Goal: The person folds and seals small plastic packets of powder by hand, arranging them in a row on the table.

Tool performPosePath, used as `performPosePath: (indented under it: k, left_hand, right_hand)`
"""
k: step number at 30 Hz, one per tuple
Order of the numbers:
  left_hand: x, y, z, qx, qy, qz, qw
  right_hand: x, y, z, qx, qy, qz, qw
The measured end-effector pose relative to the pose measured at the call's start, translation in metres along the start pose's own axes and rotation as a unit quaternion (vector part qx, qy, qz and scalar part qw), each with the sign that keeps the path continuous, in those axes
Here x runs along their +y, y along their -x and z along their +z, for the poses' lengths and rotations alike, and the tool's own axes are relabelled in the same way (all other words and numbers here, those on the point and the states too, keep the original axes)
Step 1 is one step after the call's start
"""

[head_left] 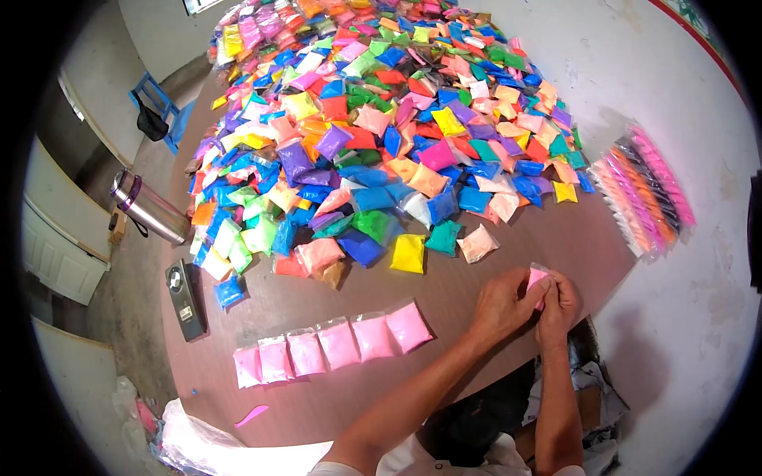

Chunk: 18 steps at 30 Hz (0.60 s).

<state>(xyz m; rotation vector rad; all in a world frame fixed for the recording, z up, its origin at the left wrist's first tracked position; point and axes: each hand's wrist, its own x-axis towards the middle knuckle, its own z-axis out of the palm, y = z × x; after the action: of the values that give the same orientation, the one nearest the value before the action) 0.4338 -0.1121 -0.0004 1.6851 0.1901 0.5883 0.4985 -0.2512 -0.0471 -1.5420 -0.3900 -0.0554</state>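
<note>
Nearest us, our left forearm (421,385) slants across the brown table (333,408) from near left to far right, while our right forearm (559,404) rises almost straight. A pink plastic knife (251,416) lies at near left, with six pink bags (338,344) in a row beyond it. At the right, we bring our left hand (502,305) and right hand (560,305) together, wrists bent inward, thumbs and fingers of both pinching a small pink packet (537,284) between them. Farther off spreads a colourful heap of packets (373,159).
</note>
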Motion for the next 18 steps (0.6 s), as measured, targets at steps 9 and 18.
performPosePath:
  k: [9,18]
  left_hand:
    - [-0.024,0.002,0.005,-0.035,0.014,-0.004,0.999]
    - [-0.007,0.0,-0.001,-0.054,0.016,-0.008,0.998]
  right_hand:
    - [-0.007,-0.001,0.006,0.038,0.021,-0.001,0.999]
    - [-0.004,-0.002,0.002,0.016,-0.055,0.025,0.998]
